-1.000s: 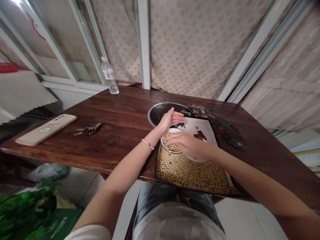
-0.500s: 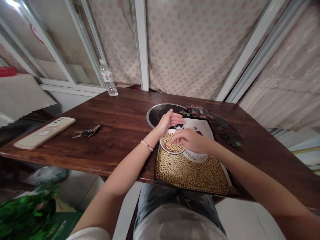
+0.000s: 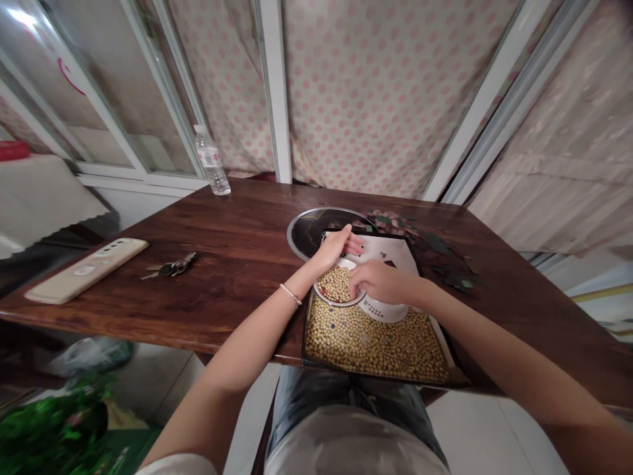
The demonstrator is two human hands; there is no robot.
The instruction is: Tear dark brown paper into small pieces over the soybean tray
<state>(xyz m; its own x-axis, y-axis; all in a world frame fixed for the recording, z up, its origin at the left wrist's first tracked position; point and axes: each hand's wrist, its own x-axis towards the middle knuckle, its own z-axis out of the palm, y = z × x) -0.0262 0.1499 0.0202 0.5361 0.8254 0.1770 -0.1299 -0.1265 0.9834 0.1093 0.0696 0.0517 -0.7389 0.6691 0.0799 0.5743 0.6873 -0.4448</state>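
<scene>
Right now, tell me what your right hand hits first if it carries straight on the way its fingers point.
The rim of the white bowl of soybeans comes first: the right hand points left at it, its fingertips seemingly at or just over the rim, though depth is hard to judge here.

- The left hand (image 3: 336, 247) rests at the far rim of a small white bowl (image 3: 331, 302), a beaded bracelet (image 3: 291, 295) on its wrist.
- The right hand (image 3: 378, 282) curls over the bowl's near side, fingertips at the soybeans (image 3: 335, 285) heaped inside.
- A second white bowl (image 3: 384, 311) sits just beside the first, under the right hand.
- Both bowls stand in a dark-rimmed tray (image 3: 307, 330), mostly covered with more soybeans and some dark specks.
- The tray sits at the near edge of a dark wooden desk (image 3: 237, 290), touching a round black plate (image 3: 309, 234).
- Dark leaf-like scraps (image 3: 448, 280) lie to the right; keys (image 3: 173, 266), a cream-coloured phone (image 3: 84, 270) and a plastic water bottle (image 3: 211, 161) lie to the left.
</scene>
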